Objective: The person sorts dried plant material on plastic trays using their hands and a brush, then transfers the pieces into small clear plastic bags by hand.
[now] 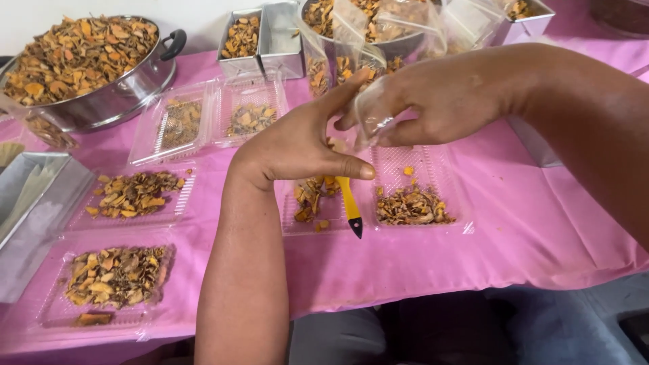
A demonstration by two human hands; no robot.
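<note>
Clear hinged plastic clamshell packs (128,196) lay open across the pink cloth, clear plastic bags (351,40) stood upright at rear centre, one small clear bag (372,111) was pinched in the right hand (439,101).

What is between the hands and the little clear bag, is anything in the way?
Nothing visible is in the way. The right hand already pinches the clear bag, and the left hand has its fingers right up against the bag. The yellow-handled tool and the tray of dried pieces lie below on the table.

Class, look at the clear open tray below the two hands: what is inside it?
The tray holds dried orange-brown chips in its right half, more chips plus a yellow-handled tool in its left. The left hand covers the tray's far left part and the tool's upper end.
</note>
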